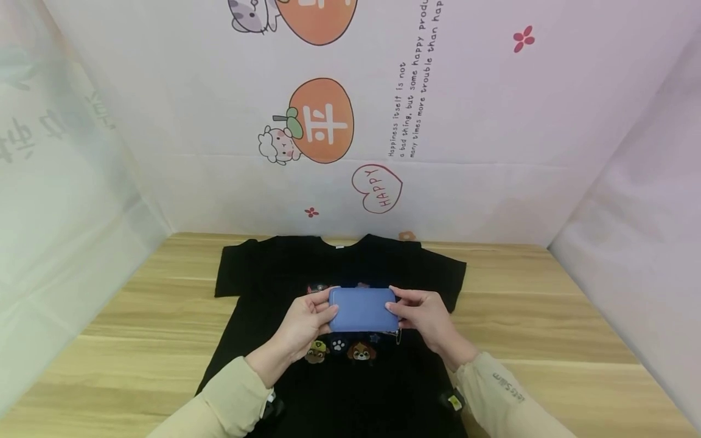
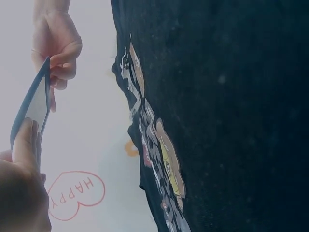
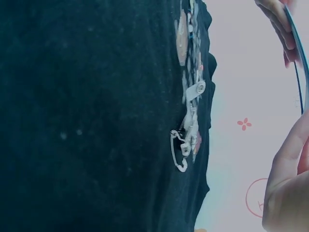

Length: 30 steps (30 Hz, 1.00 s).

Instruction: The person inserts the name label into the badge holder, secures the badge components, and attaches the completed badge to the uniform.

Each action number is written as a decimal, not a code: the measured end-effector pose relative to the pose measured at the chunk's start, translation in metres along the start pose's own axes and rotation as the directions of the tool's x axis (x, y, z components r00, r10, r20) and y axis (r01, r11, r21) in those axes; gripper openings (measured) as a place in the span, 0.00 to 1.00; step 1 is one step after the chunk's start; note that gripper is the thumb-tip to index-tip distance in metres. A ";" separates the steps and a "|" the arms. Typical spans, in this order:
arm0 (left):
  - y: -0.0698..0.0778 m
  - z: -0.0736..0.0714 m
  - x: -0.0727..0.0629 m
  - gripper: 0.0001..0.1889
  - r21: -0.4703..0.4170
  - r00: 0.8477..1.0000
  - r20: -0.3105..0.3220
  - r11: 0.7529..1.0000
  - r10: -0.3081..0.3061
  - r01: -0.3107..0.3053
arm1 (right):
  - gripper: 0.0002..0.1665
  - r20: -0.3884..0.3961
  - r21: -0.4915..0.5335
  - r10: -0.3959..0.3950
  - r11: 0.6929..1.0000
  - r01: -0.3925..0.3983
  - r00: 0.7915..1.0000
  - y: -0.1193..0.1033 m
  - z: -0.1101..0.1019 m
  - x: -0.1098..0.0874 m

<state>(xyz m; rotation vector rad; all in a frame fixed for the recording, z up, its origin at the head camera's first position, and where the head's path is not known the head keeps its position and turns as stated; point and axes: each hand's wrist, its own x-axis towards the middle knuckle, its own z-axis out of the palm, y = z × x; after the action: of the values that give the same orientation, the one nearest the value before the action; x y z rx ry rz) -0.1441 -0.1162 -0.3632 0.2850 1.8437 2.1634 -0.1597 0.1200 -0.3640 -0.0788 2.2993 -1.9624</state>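
Note:
A flat, rectangular blue case [image 1: 364, 309] with rounded corners is held up between both hands in the head view. My left hand [image 1: 306, 319] pinches its left end, thumb on the near face. At the right end, my right hand [image 1: 427, 316] grips it between thumb and fingers. In the left wrist view the case [image 2: 33, 104] appears nearly edge-on, with a lighter face. Below it lies a black T-shirt [image 1: 350, 389] with cartoon dog prints, spread with its collar away from me. A small silver metal clasp [image 3: 181, 150] rests on the shirt, partly hidden in the head view.
The shirt lies on a wood-grain table [image 1: 547, 328]. A white printed curtain [image 1: 471, 121] stands behind the table, with pale fabric walls [image 1: 71, 213] at both sides. Dark wrist straps [image 1: 453, 399] sit by the sleeves.

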 end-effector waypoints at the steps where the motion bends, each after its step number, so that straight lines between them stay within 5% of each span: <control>1: 0.001 0.000 0.000 0.26 0.001 1.000 0.012 1.000 0.002 -0.002 | 0.27 -0.004 -0.005 -0.002 1.000 0.002 1.000 -0.001 0.000 0.000; 9: 0.005 -0.008 -0.001 0.26 0.004 0.997 0.068 1.000 0.025 -0.025 | 0.27 0.037 -0.028 -0.009 1.000 0.010 0.999 -0.010 -0.002 -0.002; 14: 0.008 -0.016 -0.003 0.26 -0.019 1.000 0.022 1.000 0.015 -0.015 | 0.27 0.160 -0.044 -0.031 0.998 0.039 0.987 -0.018 -0.008 -0.005; 20: 0.016 -0.025 -0.008 0.25 -0.049 0.999 -0.046 0.999 0.021 -0.024 | 0.23 0.203 -0.064 -0.023 0.997 0.037 0.979 -0.020 -0.018 -0.001; 30: 0.015 -0.035 -0.013 0.25 -0.036 0.998 -0.064 0.999 0.011 -0.014 | 0.23 0.294 -0.313 -0.001 0.945 0.097 0.956 -0.010 -0.032 0.016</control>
<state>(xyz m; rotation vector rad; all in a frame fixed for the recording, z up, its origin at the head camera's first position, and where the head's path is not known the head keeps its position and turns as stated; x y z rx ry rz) -0.1448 -0.1556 -0.3541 0.2233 1.8384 2.2364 -0.1803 0.1474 -0.3498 -0.4289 2.4085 -1.4519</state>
